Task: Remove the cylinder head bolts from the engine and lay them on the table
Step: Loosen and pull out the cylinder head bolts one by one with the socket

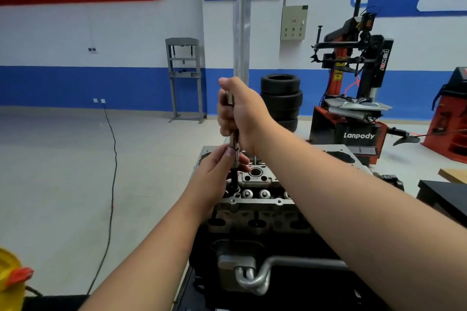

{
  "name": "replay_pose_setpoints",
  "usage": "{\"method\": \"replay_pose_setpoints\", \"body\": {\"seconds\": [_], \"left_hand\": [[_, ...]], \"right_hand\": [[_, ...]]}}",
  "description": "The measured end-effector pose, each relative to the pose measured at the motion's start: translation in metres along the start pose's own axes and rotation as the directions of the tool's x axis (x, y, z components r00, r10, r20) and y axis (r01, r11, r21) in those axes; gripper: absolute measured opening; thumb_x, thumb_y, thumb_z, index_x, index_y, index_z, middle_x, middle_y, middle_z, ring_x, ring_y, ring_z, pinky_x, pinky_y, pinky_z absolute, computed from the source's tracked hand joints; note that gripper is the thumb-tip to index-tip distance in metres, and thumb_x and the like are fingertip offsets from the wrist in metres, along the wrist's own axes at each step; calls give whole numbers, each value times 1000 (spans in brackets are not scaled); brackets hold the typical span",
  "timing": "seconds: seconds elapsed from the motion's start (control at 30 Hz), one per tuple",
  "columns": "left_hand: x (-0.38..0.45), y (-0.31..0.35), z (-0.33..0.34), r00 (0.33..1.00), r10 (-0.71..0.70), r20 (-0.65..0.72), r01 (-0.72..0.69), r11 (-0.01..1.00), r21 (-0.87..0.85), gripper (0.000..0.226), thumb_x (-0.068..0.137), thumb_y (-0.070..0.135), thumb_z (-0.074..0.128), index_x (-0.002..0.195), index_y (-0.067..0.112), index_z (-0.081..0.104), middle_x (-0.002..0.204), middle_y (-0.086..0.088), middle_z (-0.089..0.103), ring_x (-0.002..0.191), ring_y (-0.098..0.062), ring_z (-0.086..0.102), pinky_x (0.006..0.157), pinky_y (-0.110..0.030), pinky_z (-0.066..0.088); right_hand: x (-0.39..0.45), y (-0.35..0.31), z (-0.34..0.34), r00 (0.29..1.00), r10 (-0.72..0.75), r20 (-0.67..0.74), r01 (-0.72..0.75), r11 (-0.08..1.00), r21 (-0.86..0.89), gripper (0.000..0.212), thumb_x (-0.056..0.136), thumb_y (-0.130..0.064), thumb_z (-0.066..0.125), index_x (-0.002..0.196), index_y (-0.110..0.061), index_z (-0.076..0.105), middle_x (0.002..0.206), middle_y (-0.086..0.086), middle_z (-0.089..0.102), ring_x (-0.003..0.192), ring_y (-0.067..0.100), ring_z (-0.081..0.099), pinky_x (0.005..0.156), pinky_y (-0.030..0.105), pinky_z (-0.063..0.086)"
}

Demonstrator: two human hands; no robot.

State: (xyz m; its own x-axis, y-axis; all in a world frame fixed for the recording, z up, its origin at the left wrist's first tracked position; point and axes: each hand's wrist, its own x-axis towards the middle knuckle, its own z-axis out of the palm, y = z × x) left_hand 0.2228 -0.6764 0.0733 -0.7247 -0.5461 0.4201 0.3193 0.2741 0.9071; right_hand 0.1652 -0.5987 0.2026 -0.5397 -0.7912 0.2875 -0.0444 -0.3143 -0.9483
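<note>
Gripping the upper part of a slim, round metal tool shaft [234,134], the right hand [242,113] has its fingers curled round the bright steel, with the thumb at the top end. Below those fingers, the left hand [218,174] pinches the lower part of the same shaft between thumb and fingertips, where the silver section meets a darker, narrower section. The shaft stands nearly upright, and its dark lower end goes down just beneath the left fingertips into the left end of the cylinder head [255,189], a cast, matte grey aluminium part with a flat gasket flange and small round holes along its near edge. Whether a bolt is on the tool's tip cannot be told; the left fingers hide that spot. To the right of the left fingers, three shiny round valve-spring caps [264,193] sit in a row, and one open round bore [255,172] lies just behind them. Below both hands, the head's side face shows three dark oval ports [256,223]. Beyond the right fingers stand stacked black rubber tyres [281,98], their count unclear, and one red-and-black tyre changer [353,108].
</note>
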Motion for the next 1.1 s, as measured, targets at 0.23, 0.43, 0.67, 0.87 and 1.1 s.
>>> {"method": "replay_pose_setpoints", "body": {"seconds": [0.23,0.43,0.67,0.87,1.1], "left_hand": [[5,0,5,989,42,-140,-42,999,2,38,68,45,75,93,19,66,76,-8,63,68,-13,52,59,-29,44],[-1,2,3,997,-72,8,73,996,-47,45,96,58,45,103,23,73,102,-1,78,86,-15,72,82,-37,50],[0,2,6,992,2,-123,-3,1000,-10,31,91,59,55,89,33,71,86,3,75,83,-13,72,71,-29,53],[5,1,9,983,27,-182,-25,1000,11,21,97,46,59,96,26,66,80,12,73,75,-6,69,67,-19,52],[0,6,13,983,-8,-182,5,1000,-15,35,100,41,52,107,13,73,91,-2,76,82,-14,72,77,-25,56]], "right_hand": [[-8,19,18,911,-340,-232,289,930,-228,34,103,-32,41,82,-9,56,67,0,49,56,8,44,51,26,42],[9,-1,5,982,-6,190,25,995,-97,47,96,-54,55,67,-23,35,57,-1,23,52,17,16,52,31,16],[9,34,-14,963,-196,186,216,972,-91,26,101,-32,56,101,-12,40,67,1,42,48,10,38,47,30,36],[14,46,-44,791,-574,212,583,603,-545,17,102,-28,56,97,-12,54,72,-12,57,65,5,57,62,29,50],[21,63,-48,765,-595,246,637,643,-426,26,100,-33,49,109,-10,56,71,-1,63,65,17,62,64,40,52]]}}
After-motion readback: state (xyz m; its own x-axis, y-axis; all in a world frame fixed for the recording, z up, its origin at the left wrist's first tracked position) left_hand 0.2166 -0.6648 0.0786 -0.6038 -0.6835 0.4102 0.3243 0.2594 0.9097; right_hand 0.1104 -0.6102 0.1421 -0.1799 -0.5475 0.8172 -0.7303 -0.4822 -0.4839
